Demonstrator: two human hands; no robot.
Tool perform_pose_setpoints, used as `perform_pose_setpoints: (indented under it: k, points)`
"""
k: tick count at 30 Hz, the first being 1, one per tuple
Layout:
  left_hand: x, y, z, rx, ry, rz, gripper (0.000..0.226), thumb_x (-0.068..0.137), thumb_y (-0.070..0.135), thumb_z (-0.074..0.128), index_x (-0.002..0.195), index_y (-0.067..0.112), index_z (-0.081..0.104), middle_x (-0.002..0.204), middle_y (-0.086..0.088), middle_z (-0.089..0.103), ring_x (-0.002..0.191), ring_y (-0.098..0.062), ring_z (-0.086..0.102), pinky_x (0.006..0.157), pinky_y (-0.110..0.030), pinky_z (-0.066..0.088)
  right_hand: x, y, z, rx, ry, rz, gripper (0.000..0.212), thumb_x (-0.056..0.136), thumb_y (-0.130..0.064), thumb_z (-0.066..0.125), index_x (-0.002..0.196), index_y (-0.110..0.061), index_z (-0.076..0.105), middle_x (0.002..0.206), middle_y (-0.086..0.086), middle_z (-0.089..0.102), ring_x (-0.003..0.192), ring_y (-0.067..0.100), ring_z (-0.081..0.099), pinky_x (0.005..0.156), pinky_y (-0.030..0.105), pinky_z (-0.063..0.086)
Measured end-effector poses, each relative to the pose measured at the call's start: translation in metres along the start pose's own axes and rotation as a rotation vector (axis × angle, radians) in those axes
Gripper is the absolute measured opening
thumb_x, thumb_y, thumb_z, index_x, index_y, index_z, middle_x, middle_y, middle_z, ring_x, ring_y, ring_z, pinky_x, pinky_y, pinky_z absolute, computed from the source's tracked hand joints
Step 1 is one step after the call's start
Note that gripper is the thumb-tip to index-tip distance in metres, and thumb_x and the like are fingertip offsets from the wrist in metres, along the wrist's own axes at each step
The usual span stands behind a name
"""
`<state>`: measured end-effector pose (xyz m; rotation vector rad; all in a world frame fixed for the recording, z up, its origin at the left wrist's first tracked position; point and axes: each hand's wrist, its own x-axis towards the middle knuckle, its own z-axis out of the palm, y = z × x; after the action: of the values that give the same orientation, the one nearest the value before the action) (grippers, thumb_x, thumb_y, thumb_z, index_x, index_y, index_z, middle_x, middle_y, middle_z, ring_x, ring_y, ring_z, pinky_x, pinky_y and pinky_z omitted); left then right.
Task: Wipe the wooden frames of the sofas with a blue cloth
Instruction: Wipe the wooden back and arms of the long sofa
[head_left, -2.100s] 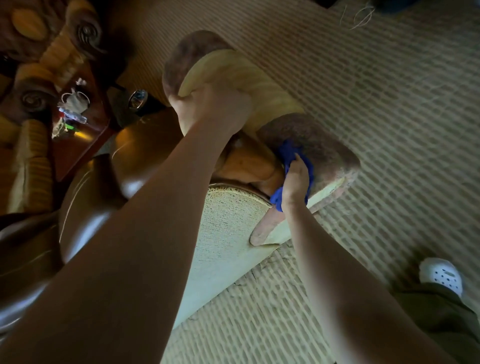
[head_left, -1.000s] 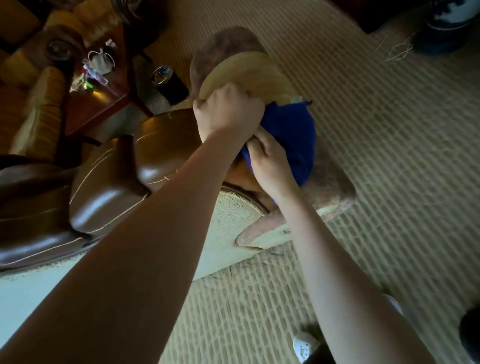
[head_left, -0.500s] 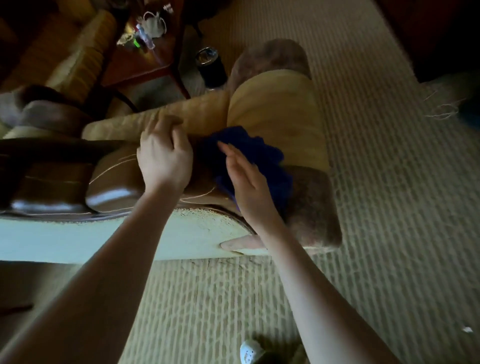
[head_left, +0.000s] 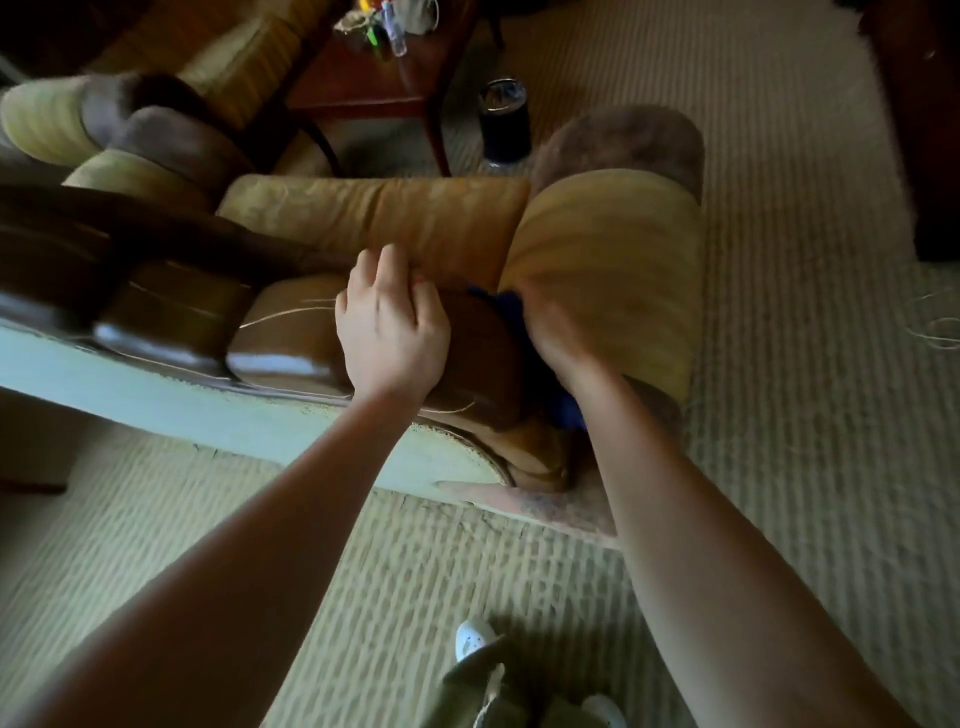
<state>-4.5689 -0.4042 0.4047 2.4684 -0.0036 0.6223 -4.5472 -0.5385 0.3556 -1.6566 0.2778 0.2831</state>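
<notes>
Your right hand has pushed the blue cloth down beside the armrest (grip: cannot tell). Your left hand, at nine o'clock, rests spread.

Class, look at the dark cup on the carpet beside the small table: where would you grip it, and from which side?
Grip the cup around its straight side wall, coming from the open carpet side on the right. It stands upright, the table leg crowds its left, and the sofa arm sits close in front. That is a judgement from its pose.

Two hands, one blue cloth, one tumbler
</notes>
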Motion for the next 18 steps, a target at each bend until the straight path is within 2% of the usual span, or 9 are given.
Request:
perform_pose_setpoints:
  k: [2,5,6,8,10,12,14,16,18]
  points:
    - [0.000,0.000,0.001,0.007,-0.007,0.007,0.035,0.081,0.028,0.028,0.085,0.001,0.051,0.089,-0.015,0.054,0.082,-0.035,0.050,0.076,-0.042,0.038,-0.008,0.014,-0.003,0.037,0.080,-0.009,0.036,0.100,-0.039,0.030,0.109,-0.015,0.056,0.114,0.005,0.057,0.108,0.019,0.051,0.100,0.036,0.036]
    - [0.000,-0.001,0.001,0.026,-0.037,0.027,0.039,0.079,0.031,0.027,0.086,0.002,0.052,0.091,-0.015,0.056,0.086,-0.034,0.051,0.081,-0.041,0.037,-0.021,0.024,0.002,0.026,0.138,-0.018,0.047,0.099,-0.039,0.034,0.127,-0.006,0.051,0.128,0.011,0.054,0.120,0.027,0.049,0.101,0.033,0.036]
    - [0.000,-0.001,0.001,0.028,-0.049,0.031,0.038,0.079,0.031,0.027,0.086,0.003,0.052,0.092,-0.014,0.056,0.087,-0.034,0.051,0.082,-0.040,0.036,-0.022,0.020,0.006,0.062,0.132,-0.032,0.047,0.098,-0.040,0.035,0.126,-0.005,0.053,0.125,0.010,0.057,0.116,0.025,0.052,0.101,0.032,0.037]
    - [0.000,-0.002,0.000,0.020,-0.066,0.039,0.036,0.079,0.031,0.028,0.085,0.005,0.052,0.092,-0.014,0.056,0.087,-0.034,0.051,0.084,-0.040,0.035,-0.018,0.000,0.013,0.125,0.072,-0.065,0.039,0.095,-0.041,0.039,0.110,-0.015,0.063,0.109,0.004,0.064,0.102,0.016,0.058,0.097,0.035,0.041]
    - [0.000,-0.003,-0.001,0.003,-0.063,0.050,0.034,0.078,0.030,0.028,0.085,0.006,0.051,0.092,-0.013,0.055,0.087,-0.034,0.050,0.083,-0.041,0.035,-0.009,-0.024,0.019,0.007,0.005,-0.104,0.037,0.094,-0.043,0.041,0.099,-0.020,0.069,0.102,0.002,0.068,0.097,0.014,0.060,0.092,0.035,0.041]
    - [0.000,-0.005,-0.002,-0.033,-0.048,0.053,0.034,0.079,0.030,0.027,0.086,0.008,0.052,0.092,-0.012,0.055,0.085,-0.033,0.050,0.082,-0.041,0.035,0.001,-0.039,0.022,-0.083,-0.068,-0.112,0.039,0.097,-0.041,0.040,0.105,-0.017,0.069,0.103,0.003,0.067,0.096,0.016,0.060,0.087,0.032,0.042]
    - [0.001,-0.007,-0.003,-0.071,-0.047,0.048,0.036,0.079,0.031,0.026,0.089,0.010,0.054,0.093,-0.009,0.055,0.086,-0.031,0.050,0.083,-0.038,0.033,0.008,-0.045,0.022,-0.141,-0.117,-0.062,0.036,0.099,-0.038,0.038,0.102,-0.016,0.066,0.095,0.001,0.062,0.086,0.013,0.056,0.075,0.024,0.041]
    - [0.001,-0.007,-0.004,-0.105,-0.045,0.023,0.035,0.078,0.030,0.027,0.091,0.013,0.055,0.095,-0.006,0.056,0.088,-0.029,0.050,0.085,-0.036,0.032,0.011,-0.041,0.017,-0.150,-0.129,0.019,0.033,0.099,-0.038,0.038,0.084,-0.019,0.061,0.083,0.001,0.058,0.076,0.013,0.054,0.064,0.024,0.039]
    - [0.002,-0.006,-0.005,-0.133,-0.046,-0.019,0.027,0.080,0.027,0.029,0.089,0.016,0.052,0.095,-0.003,0.054,0.090,-0.028,0.050,0.086,-0.034,0.032,0.013,-0.032,0.012,-0.077,-0.112,0.096,0.031,0.097,-0.039,0.040,0.086,-0.018,0.061,0.088,0.005,0.061,0.080,0.018,0.057,0.069,0.028,0.042]
